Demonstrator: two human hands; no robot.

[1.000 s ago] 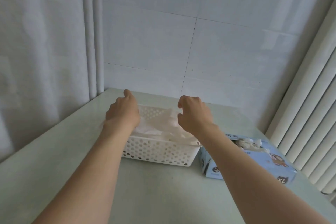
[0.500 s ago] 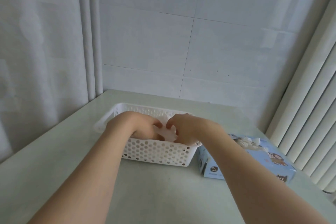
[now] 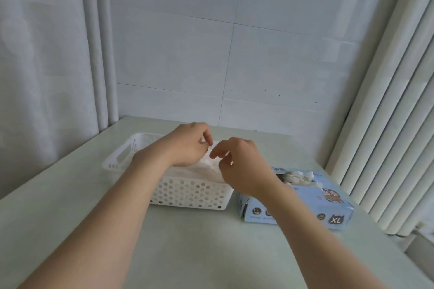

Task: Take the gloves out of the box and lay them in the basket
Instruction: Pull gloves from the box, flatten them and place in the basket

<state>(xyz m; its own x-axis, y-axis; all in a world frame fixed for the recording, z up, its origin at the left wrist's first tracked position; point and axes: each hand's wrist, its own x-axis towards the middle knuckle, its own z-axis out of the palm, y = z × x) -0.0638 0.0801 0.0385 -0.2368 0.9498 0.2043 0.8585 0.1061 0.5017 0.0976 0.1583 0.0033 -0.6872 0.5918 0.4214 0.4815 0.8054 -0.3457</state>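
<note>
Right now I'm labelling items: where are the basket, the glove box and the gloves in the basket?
basket (image 3: pixel 192 196), head view, perforated front wall.
glove box (image 3: pixel 328 206), head view, blue top.
gloves (image 3: pixel 199 166), head view, white pile.

White perforated basket (image 3: pixel 187 195) (gloves (image 3: pixel 204 166) white), pale-blue box (image 3: pixel 328 204).

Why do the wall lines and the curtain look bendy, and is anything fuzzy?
Head view: the wide lens curves the tile wall and the blinds toward the edges; light is soft and even, with hardly any shadows on the table; the gloves in the basket blur into a white mass; the box print stays readable.
</note>
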